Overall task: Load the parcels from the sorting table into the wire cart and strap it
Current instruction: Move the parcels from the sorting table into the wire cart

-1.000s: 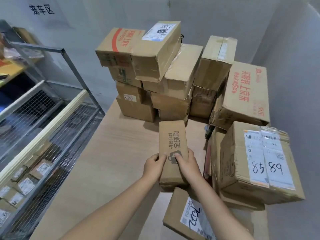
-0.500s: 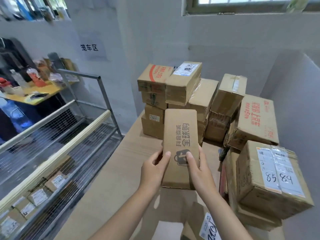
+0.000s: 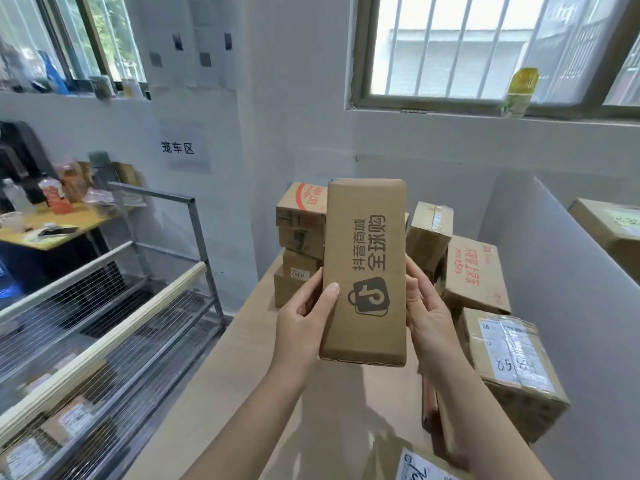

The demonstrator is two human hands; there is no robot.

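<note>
Wire cart [image 3: 138,362] stands beside the counter [image 3: 235,368], to the left of and below the narrow parcel [image 3: 365,271]. The left hand [image 3: 301,317] and right hand [image 3: 427,313] are clamped on that parcel by its long sides, with the left thumb on the printed face. It is upright and in the air, clear of the counter, in front of the stacked boxes.

The step in hand looks like the carry to the cart. To do it well, the parcel should swing leftward from where it is now and rise over the cream top rail [image 3: 104,348]. It should then be turned flat and lowered beside what already lies inside, not dropped. A long thin box laid flat probably fills gaps and leaves room for bulkier ones. Two hands seem more than such a box needs, yet they steady it over the rail.

Counted: in the cart, left of and below the narrow parcel, there are at least two labelled parcels [image 3: 69,420], blurred, perhaps more. Directly left of it are four stacked boxes [image 3: 300,237]. Right of it are three boxes [image 3: 474,275], with one more labelled parcel [image 3: 422,465] at the lower edge. Any behind it are hidden.
</note>
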